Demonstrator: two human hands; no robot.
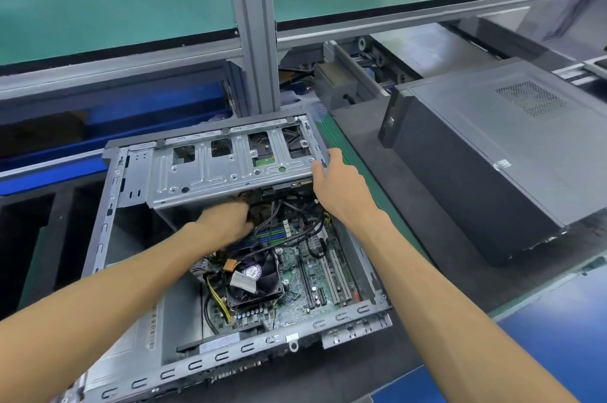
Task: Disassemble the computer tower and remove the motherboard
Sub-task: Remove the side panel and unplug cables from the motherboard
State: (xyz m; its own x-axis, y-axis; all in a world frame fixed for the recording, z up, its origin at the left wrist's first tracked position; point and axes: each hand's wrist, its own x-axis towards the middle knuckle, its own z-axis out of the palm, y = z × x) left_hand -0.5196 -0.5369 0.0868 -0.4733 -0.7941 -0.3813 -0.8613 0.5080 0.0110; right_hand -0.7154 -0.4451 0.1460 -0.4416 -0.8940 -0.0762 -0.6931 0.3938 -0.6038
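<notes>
On the workshop tabletop lies the opened computer tower, motherboard inside, right hand holding its raised drive cage, left hand beneath, grip hidden.

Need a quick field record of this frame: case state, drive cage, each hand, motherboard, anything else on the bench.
case: open computer tower lying on its side, side panel off
drive cage: metal drive cage tilted up over the far end of the case
right hand: right hand grips the cage's right end
left hand: left hand reaches under the cage among the cables; fingers hidden
motherboard: motherboard in the case, cables attached, CPU fan on it
also: second tower, closed, to the right
</notes>
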